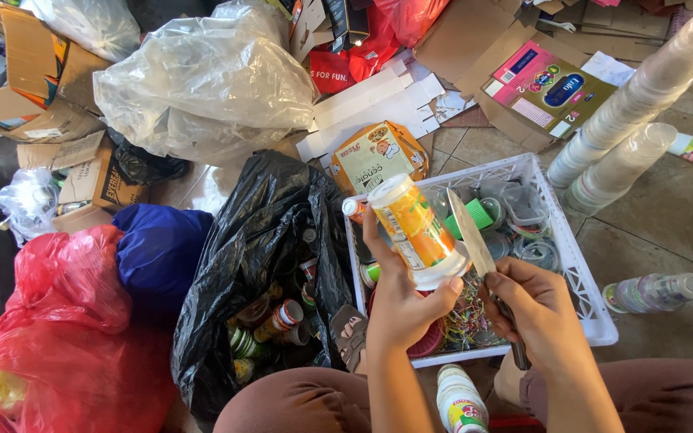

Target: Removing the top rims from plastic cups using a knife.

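Bottle (416, 228), orange label, white cap: held above white crate (595, 317) | long axis tilted, cap up-left | left hand (399, 301) fingers wrapped round its base | right hand (539, 309) fingers closed on knife (471, 236), blade just beside bottle's right flank.

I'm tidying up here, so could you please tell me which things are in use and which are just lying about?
In use: left hand holding bottle; right hand holding knife; crate.

Lying about: cup stacks, black bag, red bag, cardboard.
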